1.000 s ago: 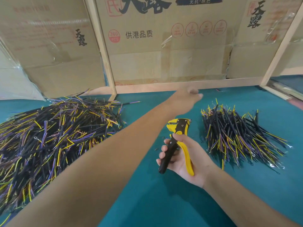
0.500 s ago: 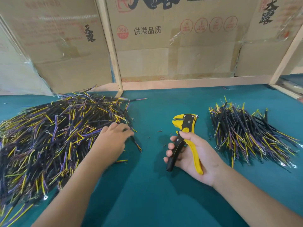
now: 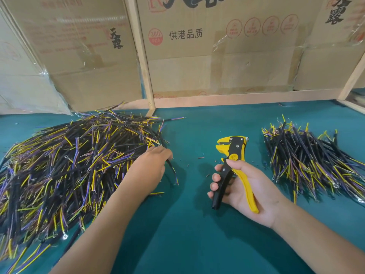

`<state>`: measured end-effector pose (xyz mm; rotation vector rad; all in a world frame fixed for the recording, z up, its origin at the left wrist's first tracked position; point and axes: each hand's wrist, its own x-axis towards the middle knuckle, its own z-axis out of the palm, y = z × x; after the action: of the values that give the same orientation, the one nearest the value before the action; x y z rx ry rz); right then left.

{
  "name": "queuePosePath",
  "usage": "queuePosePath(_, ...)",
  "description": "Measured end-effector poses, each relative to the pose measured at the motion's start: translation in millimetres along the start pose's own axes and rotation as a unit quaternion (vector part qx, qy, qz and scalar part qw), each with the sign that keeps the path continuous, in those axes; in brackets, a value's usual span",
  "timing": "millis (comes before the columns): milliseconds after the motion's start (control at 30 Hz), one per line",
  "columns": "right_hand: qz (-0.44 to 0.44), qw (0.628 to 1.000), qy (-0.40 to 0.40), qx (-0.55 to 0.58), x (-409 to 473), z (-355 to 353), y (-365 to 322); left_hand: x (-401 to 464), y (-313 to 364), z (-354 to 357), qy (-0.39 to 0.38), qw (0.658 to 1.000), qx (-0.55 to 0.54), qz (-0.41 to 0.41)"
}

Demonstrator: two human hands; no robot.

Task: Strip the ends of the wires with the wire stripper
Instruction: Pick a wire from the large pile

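The middle cardboard box (image 3: pixel 227 62) carries the printed black characters 供港品质 and, left of them, a red round stamp reading 360 PCS. The left cardboard box (image 3: pixel 83 56) shows the black brush characters 天露 set vertically. Other red print on the boxes is too faint to read.

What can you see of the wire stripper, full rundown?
The wire stripper is a hand tool with a yellow and black head, one black handle and one yellow handle, plastic-looking, with small metal rivets on the head. It stands roughly upright, head pointing away from the person, lifted above the teal table between the two wire piles. The right hand grips it: fingers wrap the black handle, the yellow handle lies in the palm. No wire is in its mouth.
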<state>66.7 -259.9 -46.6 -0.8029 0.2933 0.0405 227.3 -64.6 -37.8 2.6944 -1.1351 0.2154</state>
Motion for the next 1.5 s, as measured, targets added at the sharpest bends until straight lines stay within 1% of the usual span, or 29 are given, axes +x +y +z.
queuePosePath(67,0.002,1.0,-0.001,-0.001,-0.5,0.7,0.4,-1.3,-2.4,-0.5,0.031,0.999,-0.003,-0.031)
queuePosePath(133,0.004,1.0,-0.001,-0.004,-1.1,1.9,0.4,-3.4,-7.2,-4.7,0.085,0.99,0.011,-0.109)
queuePosePath(167,0.004,1.0,-0.001,-0.005,-1.3,2.2,0.4,-4.0,-10.2,-5.7,0.086,0.984,0.035,-0.149)
queuePosePath(200,0.003,1.0,-0.001,-0.006,-1.3,2.4,0.3,-6.1,-12.1,-6.2,0.059,0.98,0.068,-0.177)
queuePosePath(233,0.003,1.0,0.0,-0.006,-1.2,2.4,0.2,-8.3,-13.4,-4.4,0.031,0.977,0.092,-0.191)
queuePosePath(300,0.005,1.0,0.002,-0.004,-0.7,1.8,-0.1,-10.9,-12.8,0.3,0.012,0.974,0.109,-0.197)
queuePosePath(400,0.007,1.0,0.001,-0.005,-0.1,0.9,0.3,-10.8,-12.5,-0.2,0.039,0.972,0.113,-0.202)
queuePosePath(500,0.007,1.0,0.0,-0.007,0.4,0.0,0.8,-11.8,-10.3,-7.3,0.109,0.973,0.037,-0.202)
queuePosePath(567,0.007,1.0,0.0,-0.01,0.5,0.0,1.2,-13.5,-2.6,-10.3,0.121,0.973,-0.103,-0.169)
queuePosePath(600,0.007,1.0,-0.001,-0.01,0.5,0.3,1.4,-13.7,3.3,-11.2,0.105,0.964,-0.188,-0.155)
queuePosePath(633,0.007,1.0,-0.002,-0.011,0.5,0.6,1.4,-13.6,9.2,-12.7,0.085,0.943,-0.282,-0.152)
queuePosePath(667,0.007,1.0,-0.001,-0.011,0.3,0.9,1.3,-13.8,14.8,-14.0,0.069,0.909,-0.38,-0.157)
queuePosePath(733,0.008,1.0,0.0,-0.012,-0.1,1.2,0.7,-14.9,24.1,-15.7,0.054,0.811,-0.56,-0.16)
queuePosePath(767,0.009,1.0,0.0,-0.013,-0.5,1.3,0.4,-15.2,26.8,-16.8,0.051,0.773,-0.613,-0.153)
queuePosePath(833,0.011,1.0,-0.003,-0.013,-1.4,1.6,0.3,-16.7,30.1,-17.8,0.043,0.733,-0.662,-0.152)
queuePosePath(900,0.013,1.0,-0.004,-0.013,-1.6,2.0,0.3,-15.1,30.0,-17.8,0.04,0.668,-0.721,-0.18)
queuePosePath(933,0.013,1.0,-0.002,-0.013,-1.6,2.1,0.2,-13.8,30.2,-17.7,0.051,0.632,-0.747,-0.199)
queuePosePath(967,0.013,1.0,-0.001,-0.013,-1.5,2.2,0.3,-12.6,29.1,-17.2,0.083,0.621,-0.75,-0.214)
queuePosePath(1000,0.013,1.0,-0.001,-0.013,-1.4,2.3,0.4,-11.8,27.5,-16.3,0.133,0.651,-0.713,-0.224)
queuePosePath(1033,0.013,1.0,-0.001,-0.013,-1.3,2.4,0.5,-11.4,24.9,-15.7,0.191,0.705,-0.644,-0.225)
queuePosePath(1067,0.015,1.0,0.0,-0.014,-1.4,2.6,0.6,-11.3,21.9,-14.8,0.236,0.748,-0.579,-0.221)
queuePosePath(1100,0.017,1.0,0.0,-0.015,-1.6,3.0,1.0,-11.0,19.5,-14.1,0.259,0.76,-0.554,-0.219)
queuePosePath(1133,0.019,1.0,-0.001,-0.015,-1.8,3.1,1.5,-11.6,18.8,-14.8,0.267,0.748,-0.566,-0.222)
queuePosePath(1167,0.019,1.0,-0.002,-0.015,-1.8,2.9,1.8,-12.0,17.7,-14.8,0.258,0.73,-0.59,-0.231)
queuePosePath(1200,0.018,1.0,-0.004,-0.015,-1.8,2.6,1.8,-12.2,17.2,-15.4,0.245,0.722,-0.601,-0.241)
queuePosePath(1300,0.022,1.0,-0.006,-0.016,-2.2,3.4,1.8,-12.8,17.0,-15.0,0.218,0.749,-0.579,-0.238)
queuePosePath(1367,0.021,1.0,-0.006,-0.017,-2.2,3.8,1.5,-12.6,20.6,-15.3,0.201,0.751,-0.588,-0.223)
queuePosePath(1433,0.021,1.0,-0.005,-0.014,-2.1,3.7,1.8,-14.0,26.2,-16.8,0.181,0.746,-0.612,-0.19)
queuePosePath(1500,0.019,1.0,-0.006,-0.015,-2.2,4.1,1.6,-15.1,34.1,-18.0,0.156,0.723,-0.655,-0.154)
